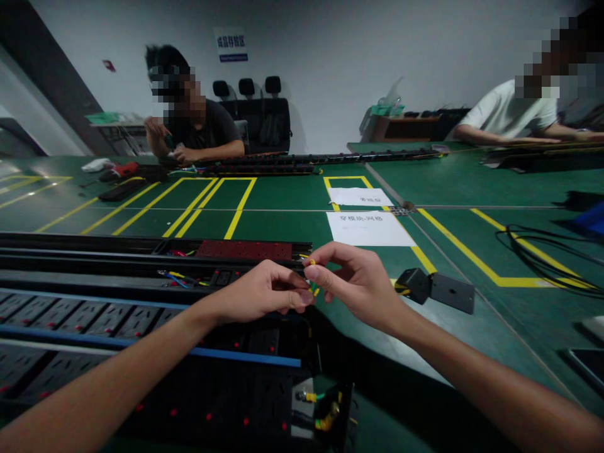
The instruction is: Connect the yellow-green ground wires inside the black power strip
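My left hand (264,292) and my right hand (353,280) meet above the end of a long black power strip housing (141,251). Both pinch a thin yellow-green wire (313,277), whose yellow tip shows at my right fingertips. The wire runs down between the two hands. Below them lie stacked black socket strips with blue trim (141,340), and an open strip end with yellow-green wiring (321,409).
A black end cap bracket (436,288) lies right of my hands on the green table (283,201). Two white paper sheets (368,228) lie farther back. A coil of black cable (542,251) lies at the right. Two other people sit at the far side.
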A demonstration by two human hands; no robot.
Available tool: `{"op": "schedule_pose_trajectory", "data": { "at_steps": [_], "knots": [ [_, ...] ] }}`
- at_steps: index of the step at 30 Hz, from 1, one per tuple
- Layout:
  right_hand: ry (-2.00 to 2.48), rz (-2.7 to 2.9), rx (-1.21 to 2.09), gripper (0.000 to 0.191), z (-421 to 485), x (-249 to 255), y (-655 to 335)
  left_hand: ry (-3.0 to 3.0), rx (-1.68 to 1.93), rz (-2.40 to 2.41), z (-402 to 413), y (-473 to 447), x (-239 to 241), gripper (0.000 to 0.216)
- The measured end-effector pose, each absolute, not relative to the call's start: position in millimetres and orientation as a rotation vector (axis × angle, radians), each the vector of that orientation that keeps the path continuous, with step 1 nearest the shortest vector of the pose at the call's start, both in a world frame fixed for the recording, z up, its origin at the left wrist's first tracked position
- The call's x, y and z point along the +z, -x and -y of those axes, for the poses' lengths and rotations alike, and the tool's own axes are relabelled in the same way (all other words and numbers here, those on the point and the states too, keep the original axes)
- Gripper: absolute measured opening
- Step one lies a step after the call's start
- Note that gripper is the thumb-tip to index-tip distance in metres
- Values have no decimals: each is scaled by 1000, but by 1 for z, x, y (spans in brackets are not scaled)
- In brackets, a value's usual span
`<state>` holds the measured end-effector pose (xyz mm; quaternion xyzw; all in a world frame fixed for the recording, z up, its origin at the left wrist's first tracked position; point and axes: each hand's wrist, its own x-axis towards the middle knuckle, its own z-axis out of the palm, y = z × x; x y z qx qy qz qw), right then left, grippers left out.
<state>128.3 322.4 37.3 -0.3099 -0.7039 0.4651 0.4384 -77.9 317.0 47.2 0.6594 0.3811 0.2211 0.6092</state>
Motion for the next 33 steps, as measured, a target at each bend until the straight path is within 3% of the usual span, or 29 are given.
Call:
{"op": "schedule_pose_trajectory", "data": {
  "at_steps": [5,15,23,33],
  "knots": [
    [778,1570,1348,31,-327,37,-127,-1554,484,-893,-316,78,50,22],
    [756,1714,1202,25,-329,38,-131,-1598,436,-884,-315,76,54,27],
    [760,1587,1566,35,-327,40,-130,-1625,375,-805,-315,79,52,27],
    [751,1732,1463,33,-337,32,-133,-1549,691,-949,-318,75,45,39]
  ]
}}
